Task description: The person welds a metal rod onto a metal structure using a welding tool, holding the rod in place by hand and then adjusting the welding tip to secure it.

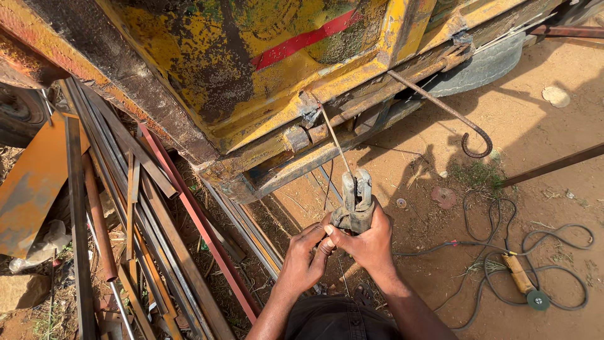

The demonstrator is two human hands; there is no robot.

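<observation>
My right hand grips a grey welding electrode holder whose thin rod reaches up to a rusty joint on the worn yellow vehicle body. Next to it, my left hand touches the base of the holder beside the right hand's fingers, its fingers curled there. Both forearms come up from the bottom edge. The rod tip meets the metal by a hinge-like bracket.
Long rusty metal strips and angle bars lie stacked at the left. A hooked iron rod hangs off the vehicle. On the sandy ground at right lie a black cable and an angle grinder.
</observation>
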